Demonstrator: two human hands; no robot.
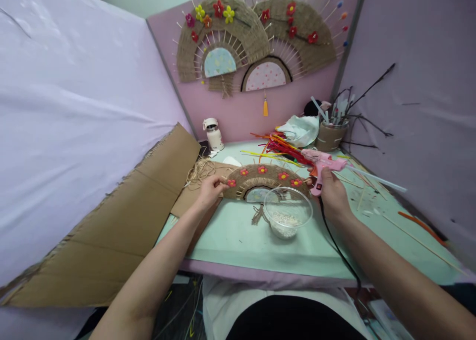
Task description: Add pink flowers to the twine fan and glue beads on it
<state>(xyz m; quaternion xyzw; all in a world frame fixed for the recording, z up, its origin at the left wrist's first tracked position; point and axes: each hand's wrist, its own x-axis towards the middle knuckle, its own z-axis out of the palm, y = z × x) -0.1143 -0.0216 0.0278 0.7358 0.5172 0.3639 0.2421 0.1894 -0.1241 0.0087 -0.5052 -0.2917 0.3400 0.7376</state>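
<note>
A woven twine fan (253,174) with several red flowers lies across the middle of the table, a pale half-round piece at its lower centre and a twine tassel (257,214) below. My left hand (212,190) pinches the fan's left end between thumb and fingers. A pink glue gun (323,162) is gripped in my right hand (332,194), beside the fan's right end. A long translucent glue stick (383,178) sticks out of its back, and its black cord hangs down. In front of the fan stands a clear plastic bowl (288,221) of small white beads, covering part of it.
Large cardboard (122,221) leans at the left, near a tangle of twine (201,173). A white bottle (214,136) stands behind. Red and orange pipe cleaners (280,145), a pot (329,137) with twigs and thin sticks occupy the right. Two big fans (226,28) hang on the back panel.
</note>
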